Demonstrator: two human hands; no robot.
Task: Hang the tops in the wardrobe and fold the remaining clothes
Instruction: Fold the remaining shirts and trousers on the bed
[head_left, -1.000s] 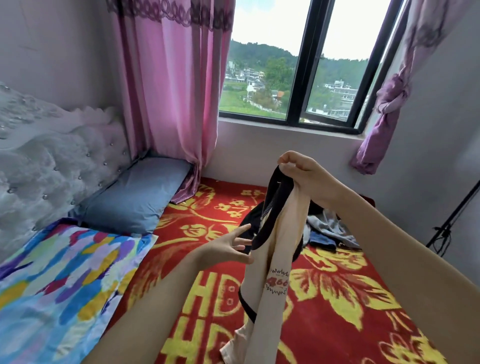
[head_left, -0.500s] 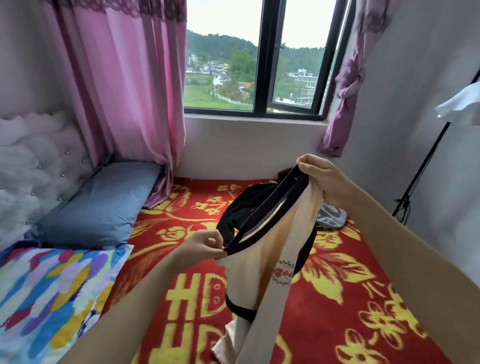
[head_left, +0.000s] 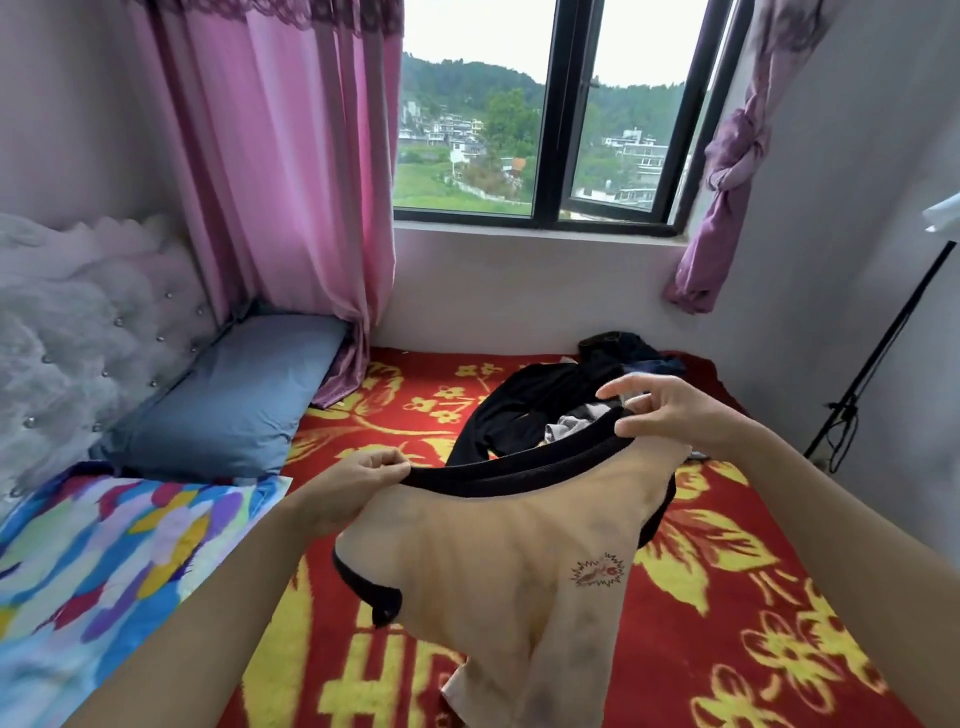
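A beige top (head_left: 498, 561) with black trim and a small red print hangs over the bed between my hands. My left hand (head_left: 363, 475) pinches the left end of its black neckline. My right hand (head_left: 670, 408) pinches the right end with thumb and forefinger, the other fingers spread. The neckline is stretched nearly level between them. A pile of clothes (head_left: 561, 400), mostly black with grey and blue pieces, lies on the red and yellow flowered blanket (head_left: 727, 597) behind the top.
A blue pillow (head_left: 234, 400) and a multicoloured pillow (head_left: 104, 571) lie at the left by the tufted white headboard (head_left: 78, 322). Pink curtain (head_left: 291, 171) and window (head_left: 540, 119) stand beyond the bed. A black stand (head_left: 872, 374) leans by the right wall.
My hands have pulled apart and my right hand has come down, so the top's neckline went from hanging almost vertical to stretched nearly level. The view has shifted to the right.
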